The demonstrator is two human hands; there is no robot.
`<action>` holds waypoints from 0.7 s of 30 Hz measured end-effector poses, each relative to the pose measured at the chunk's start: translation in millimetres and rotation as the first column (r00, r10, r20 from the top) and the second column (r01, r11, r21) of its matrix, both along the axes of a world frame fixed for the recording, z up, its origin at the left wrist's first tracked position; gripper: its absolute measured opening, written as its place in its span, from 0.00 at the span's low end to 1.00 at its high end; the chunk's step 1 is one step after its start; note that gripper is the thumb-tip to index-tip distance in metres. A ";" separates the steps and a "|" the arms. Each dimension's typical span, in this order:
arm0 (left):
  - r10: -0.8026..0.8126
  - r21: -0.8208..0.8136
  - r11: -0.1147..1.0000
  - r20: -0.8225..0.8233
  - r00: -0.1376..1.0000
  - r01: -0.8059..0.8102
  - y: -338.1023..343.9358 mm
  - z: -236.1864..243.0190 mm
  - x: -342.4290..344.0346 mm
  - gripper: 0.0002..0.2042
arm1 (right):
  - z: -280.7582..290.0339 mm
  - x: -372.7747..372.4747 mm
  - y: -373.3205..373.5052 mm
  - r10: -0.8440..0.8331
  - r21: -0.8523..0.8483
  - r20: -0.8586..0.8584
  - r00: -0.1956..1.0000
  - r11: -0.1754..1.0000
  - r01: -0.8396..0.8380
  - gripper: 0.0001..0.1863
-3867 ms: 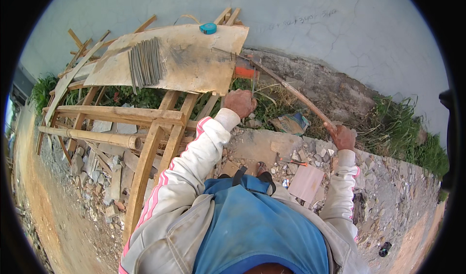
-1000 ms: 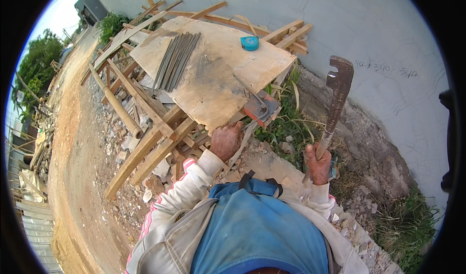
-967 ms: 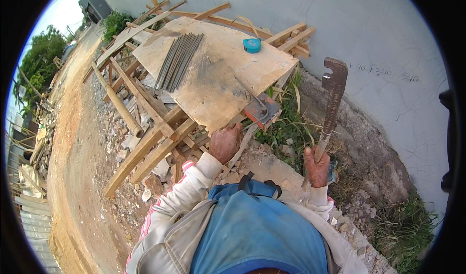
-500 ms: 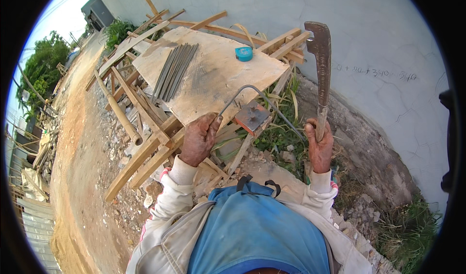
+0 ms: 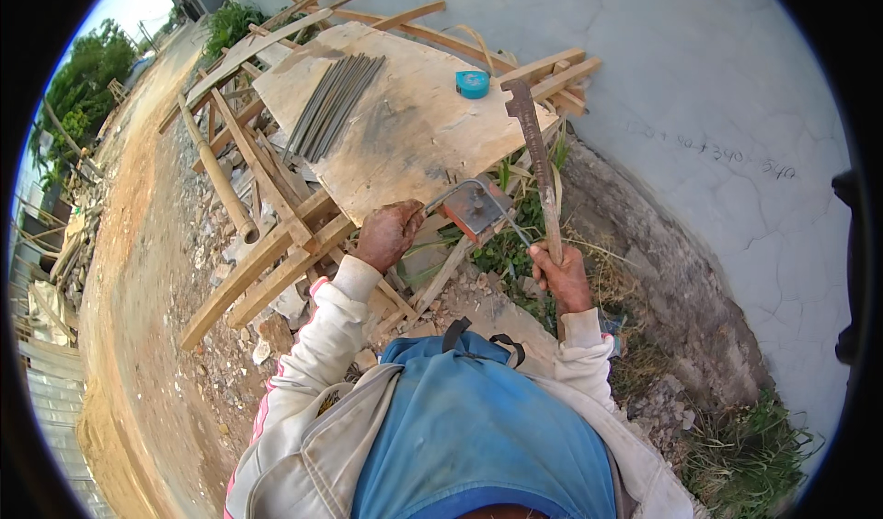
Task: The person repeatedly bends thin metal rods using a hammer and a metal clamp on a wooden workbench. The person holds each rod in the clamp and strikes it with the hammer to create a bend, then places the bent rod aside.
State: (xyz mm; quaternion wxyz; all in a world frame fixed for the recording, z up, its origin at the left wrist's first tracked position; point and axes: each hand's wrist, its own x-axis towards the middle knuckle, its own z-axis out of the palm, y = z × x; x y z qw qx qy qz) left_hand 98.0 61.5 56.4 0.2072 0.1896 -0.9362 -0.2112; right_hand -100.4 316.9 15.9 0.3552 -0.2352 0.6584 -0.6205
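My left hand [image 5: 390, 236] is closed round one end of a thin steel rod [image 5: 494, 195] with bends in it. The rod arches over a dark metal plate [image 5: 477, 208] with upright pins and an orange-red edge, at the near corner of a plywood board [image 5: 414, 105]; I cannot tell whether it touches the pins. My right hand [image 5: 564, 278] grips the handle of a long brown rebar bending wrench [image 5: 534, 142], its notched head pointing up and away. The rod's other end reaches that hand's fingers; whether they hold it too is unclear.
A bundle of cut steel rods [image 5: 337, 105] and a teal tape measure [image 5: 473, 83] lie on the board. Wooden beams [image 5: 276, 280] and a bamboo pole [image 5: 221, 174] jut out at left. A grey wall [image 5: 699, 105] stands at right, with rubble [image 5: 276, 330] below.
My right hand has moved left and slightly down, tilting the wrench head leftward. The rod has come lower, nearer the pinned plate. My left hand has shifted slightly up and right.
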 end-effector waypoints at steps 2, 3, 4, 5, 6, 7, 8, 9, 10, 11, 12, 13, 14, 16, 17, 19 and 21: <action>0.062 0.024 0.998 0.068 0.996 -0.064 -1.9 -5.0 0.4 0.10 | -3.5 1.3 -5.3 -0.011 0.057 0.012 1.000 0.998 0.010 0.12; 0.072 0.021 0.997 0.077 0.994 -0.074 -2.8 -5.9 1.3 0.10 | -4.5 1.4 -5.1 0.004 0.031 -0.007 1.000 1.000 -0.003 0.12; 0.083 0.020 0.996 0.088 0.993 -0.085 -2.9 -6.6 2.7 0.10 | -6.4 2.6 -6.2 -0.008 0.058 0.006 1.000 0.998 0.007 0.12; 0.094 0.020 0.995 0.100 0.991 -0.096 -2.3 -7.6 4.2 0.10 | -8.7 4.0 -7.0 -0.007 0.062 0.014 1.000 0.998 0.006 0.12; 0.093 -0.019 0.996 0.111 0.990 -0.091 -2.0 -8.1 5.3 0.10 | -10.9 4.8 -7.1 -0.006 0.065 0.021 1.000 0.998 0.004 0.12; 0.092 -0.058 0.995 0.122 0.988 -0.085 -2.5 -8.5 5.6 0.10 | -13.7 6.5 -9.1 -0.010 0.051 0.005 1.000 0.999 0.010 0.12; 0.090 -0.097 0.992 0.134 0.987 -0.077 -2.6 -9.1 5.9 0.10 | -16.6 8.3 -10.9 -0.015 0.037 -0.010 1.000 0.999 0.015 0.12; 0.094 -0.126 0.989 0.123 0.988 -0.079 -2.4 -9.8 5.3 0.10 | -18.7 9.3 -11.9 -0.026 0.040 -0.023 0.999 0.999 0.027 0.12; 0.098 -0.155 0.985 0.111 0.989 -0.080 -2.1 -10.8 3.6 0.10 | -20.4 10.3 -12.5 -0.034 0.034 -0.049 0.998 0.999 0.036 0.12; 0.104 -0.177 0.981 0.112 0.988 -0.083 -1.8 -12.0 1.8 0.10 | -22.0 11.9 -13.2 -0.048 0.046 -0.071 0.996 0.998 0.052 0.12; 0.110 -0.162 0.982 0.086 0.990 -0.095 -1.4 -13.3 -0.9 0.11 | -23.0 13.3 -14.2 -0.060 0.066 -0.090 0.994 0.996 0.066 0.12; 0.120 -0.140 0.984 0.074 0.990 -0.109 -0.4 -15.0 -4.6 0.12 | -23.1 14.0 -14.5 -0.067 0.065 -0.090 0.994 0.995 0.073 0.12; 0.123 -0.127 0.985 0.040 0.992 -0.117 0.8 -17.1 -9.2 0.12 | -23.1 14.7 -15.1 -0.072 0.073 -0.085 0.994 0.994 0.078 0.12; 0.116 -0.142 0.983 -0.023 0.993 -0.118 1.1 -23.4 -24.6 0.12 | -22.4 16.0 -16.4 -0.076 0.069 -0.069 0.995 0.994 0.081 0.12; 0.108 -0.154 0.981 -0.066 0.992 -0.117 0.3 -27.1 -33.3 0.12 | -22.2 16.4 -17.1 -0.076 0.057 -0.058 0.995 0.995 0.080 0.13; 0.118 -0.120 0.985 -0.081 0.990 -0.127 -1.6 -36.3 -49.9 0.12 | -22.6 17.2 -17.5 -0.081 0.071 -0.062 0.995 0.994 0.085 0.13; 0.133 -0.101 0.985 -0.092 0.987 -0.142 -3.4 -45.3 -60.3 0.10 | -24.2 18.1 -17.1 -0.094 0.121 -0.092 0.991 0.987 0.104 0.13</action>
